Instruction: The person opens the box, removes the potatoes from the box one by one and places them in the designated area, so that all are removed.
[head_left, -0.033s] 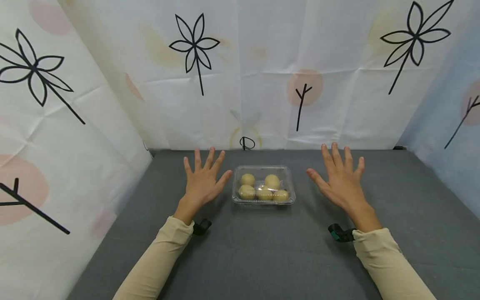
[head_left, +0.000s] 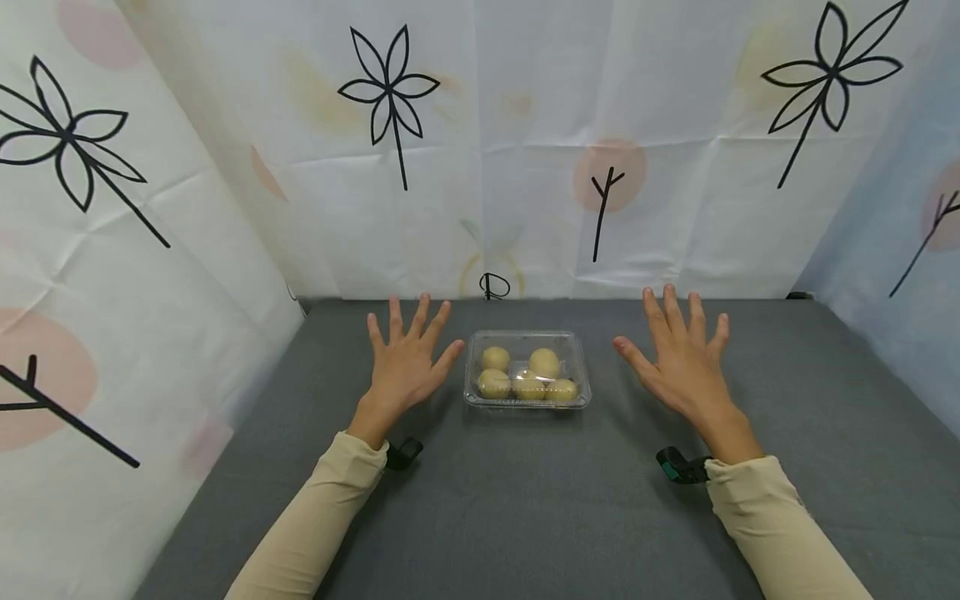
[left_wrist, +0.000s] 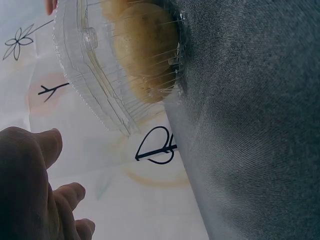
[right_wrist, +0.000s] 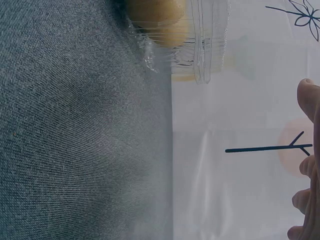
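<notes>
A clear plastic clamshell box [head_left: 527, 405] rests on the grey cloth, between the two hands. Several pale yellow, round potatoes [head_left: 543, 363] lie inside it, seen through the plastic. Just left of the box is my left hand [head_left: 405, 368], palm down with fingers spread and its thumb near the box's side, holding nothing. Farther off on the other side, my right hand [head_left: 686, 367] has its fingers spread too and holds nothing. In the left wrist view, the potatoes [left_wrist: 145, 40] show close up, and the box's rim [left_wrist: 95, 60] looks closed.
A grey cloth [head_left: 540, 508] covers the table. White hangings [head_left: 525, 100] printed with black flowers and twigs stand behind it and at both sides. Dark wrist cameras [head_left: 678, 467] are strapped under both cream sleeves [head_left: 315, 517].
</notes>
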